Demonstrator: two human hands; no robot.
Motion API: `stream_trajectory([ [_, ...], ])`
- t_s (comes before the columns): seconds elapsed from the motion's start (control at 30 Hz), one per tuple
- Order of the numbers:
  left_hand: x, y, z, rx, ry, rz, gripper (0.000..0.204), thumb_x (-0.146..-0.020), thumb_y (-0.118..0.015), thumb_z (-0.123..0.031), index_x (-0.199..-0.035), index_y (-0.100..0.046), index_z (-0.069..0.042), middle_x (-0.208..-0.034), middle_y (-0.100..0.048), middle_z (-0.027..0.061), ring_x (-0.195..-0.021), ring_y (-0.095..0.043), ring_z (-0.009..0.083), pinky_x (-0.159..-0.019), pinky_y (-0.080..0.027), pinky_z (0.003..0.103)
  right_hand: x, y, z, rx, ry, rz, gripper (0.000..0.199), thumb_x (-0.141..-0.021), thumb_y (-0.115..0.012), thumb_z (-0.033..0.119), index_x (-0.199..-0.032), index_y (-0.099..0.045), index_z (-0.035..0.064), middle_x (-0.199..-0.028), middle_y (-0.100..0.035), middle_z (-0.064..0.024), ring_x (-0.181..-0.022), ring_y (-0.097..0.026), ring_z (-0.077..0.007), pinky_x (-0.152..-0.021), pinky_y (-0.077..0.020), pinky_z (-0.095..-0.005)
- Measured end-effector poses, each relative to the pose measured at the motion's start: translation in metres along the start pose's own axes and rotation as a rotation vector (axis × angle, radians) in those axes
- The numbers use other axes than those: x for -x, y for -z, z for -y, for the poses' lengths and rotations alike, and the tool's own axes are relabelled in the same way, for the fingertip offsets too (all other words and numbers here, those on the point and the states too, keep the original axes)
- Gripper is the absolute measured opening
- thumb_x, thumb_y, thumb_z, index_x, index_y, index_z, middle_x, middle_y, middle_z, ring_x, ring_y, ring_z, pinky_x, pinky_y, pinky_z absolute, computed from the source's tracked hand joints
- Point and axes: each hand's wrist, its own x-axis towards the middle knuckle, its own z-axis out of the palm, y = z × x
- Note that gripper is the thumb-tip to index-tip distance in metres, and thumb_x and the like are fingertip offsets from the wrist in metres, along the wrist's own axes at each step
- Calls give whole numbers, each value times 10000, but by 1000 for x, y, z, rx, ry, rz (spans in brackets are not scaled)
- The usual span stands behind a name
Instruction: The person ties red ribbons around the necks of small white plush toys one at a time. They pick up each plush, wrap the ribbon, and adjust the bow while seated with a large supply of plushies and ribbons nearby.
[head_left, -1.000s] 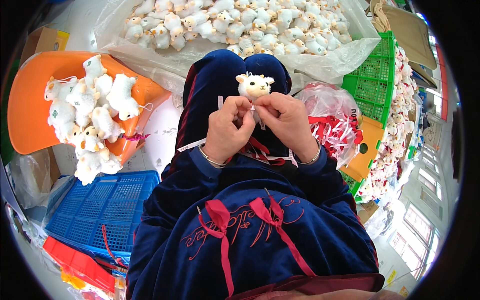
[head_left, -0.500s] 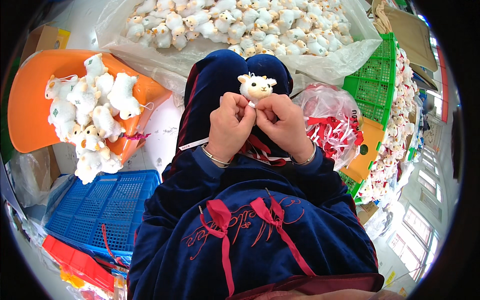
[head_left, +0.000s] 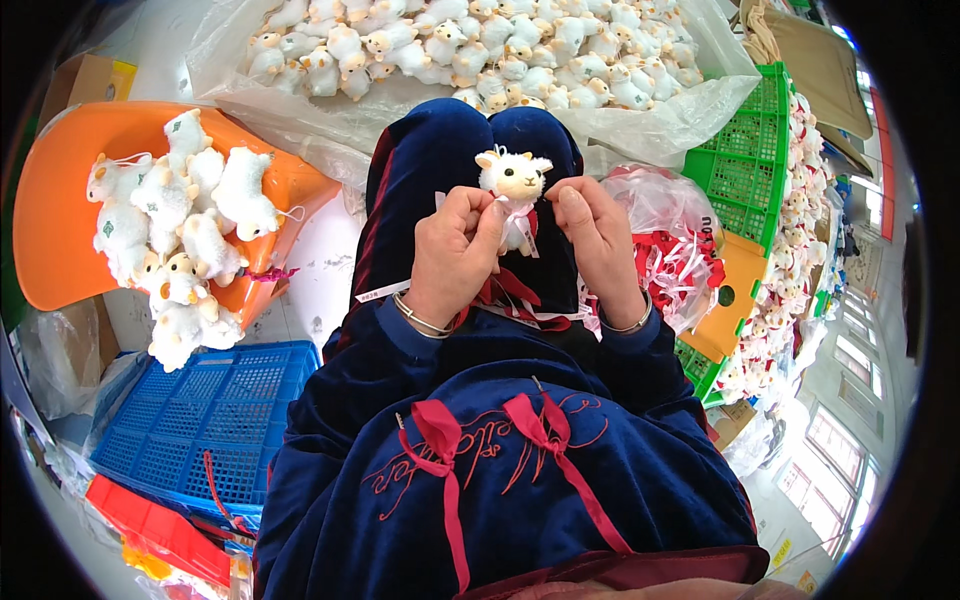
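Observation:
A small white plush sheep with cream muzzle and ears stands upright over my lap, facing me. Pale ribbon circles its neck, and a bit of red cloth shows behind its body. Close against the sheep's left side, my left hand is closed, thumb pressed to fingers on the ribbon; a pale end pokes out past the knuckles. My right hand is a little way off to the right, thumb and forefinger pinched, apparently on the other ribbon end. Red cloth pieces with pale ribbons lie on my lap beneath the hands.
Several plush sheep sit on an orange chair at left, above a blue crate. A clear plastic sheet ahead holds a heap of them. At right are a bag of red ribboned pieces and a green crate.
My hands, together at the sheep's neck before, are now apart: the right has moved out to the right. The sheep's neck ribbon and body, hidden earlier, now show.

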Motion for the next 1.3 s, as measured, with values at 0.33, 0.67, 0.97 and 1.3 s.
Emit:
stream_trajectory([
  [0.33,-2,0,2,-50,-15,24,116,-1042,-601,-115,-1045,-599,2,-734,-670,35,-544,-574,35,-473,-441,188,4,-15,1,20,38,79,91,-979,-665,75,-983,-627,-8,-789,-632,-3,-681,-585,-58,-602,-480,-231],
  [0.67,1,-3,5,-50,-27,79,135,-1033,-619,-120,-972,-580,-7,-695,-669,39,-533,-586,40,-478,-451,194,17,-17,10,84,-78,-62,131,-988,-651,118,-980,-643,-12,-746,-662,-55,-591,-593,-93,-538,-467,-271],
  [0.97,-2,-6,-1,-233,6,121,264,-911,-783,-162,-892,-563,-18,-689,-695,75,-609,-682,109,-563,-533,276,27,-5,31,-28,-345,14,170,-991,-645,140,-1047,-610,-16,-817,-678,-65,-505,-576,-85,-439,-422,-242],
  [1.3,3,-10,14,-267,-130,74,253,-889,-793,-142,-892,-573,-17,-696,-699,105,-614,-707,159,-567,-546,302,37,-18,4,-193,-271,-37,215,-934,-674,43,-1109,-563,-16,-871,-677,-68,-676,-683,-115,-549,-518,-234],
])
